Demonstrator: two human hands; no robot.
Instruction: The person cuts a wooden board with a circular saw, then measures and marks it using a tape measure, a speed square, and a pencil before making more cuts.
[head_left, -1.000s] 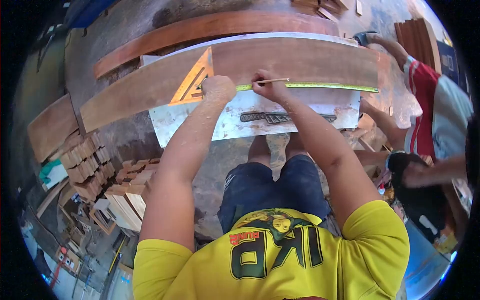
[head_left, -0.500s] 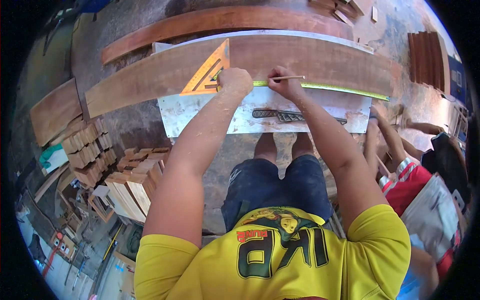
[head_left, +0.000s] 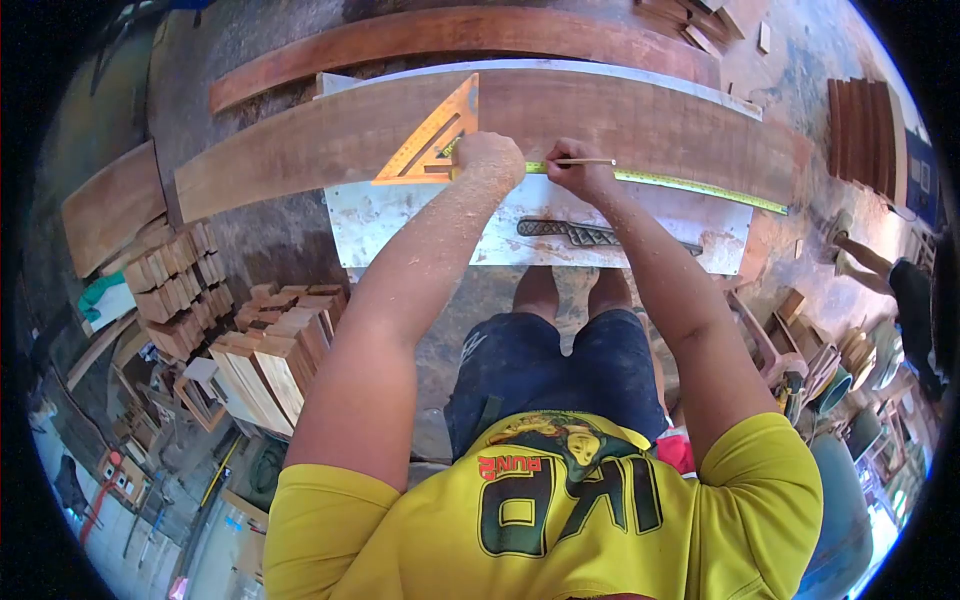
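Observation:
A long brown board lies across a white work surface. Along the board's near edge runs a yellow tape measure blade. My left hand is closed at the tape's left end, where its case seems mostly hidden under the fingers. Touching that hand is an orange triangular square, flat on the board. My right hand pinches a pencil just above the tape, its shaft pointing right. A dark patterned tool rests on the white surface, partly behind my right forearm.
Beyond the board lies another long plank. Stacked wood blocks and upright timber pieces stand at the left. Dark boards are stacked at the right. Another person's legs show at the right edge.
The person in red and white close by on the right has moved mostly out of sight, uncovering wood and tools. The board and both hands appear slightly further right. Both hands keep their hold.

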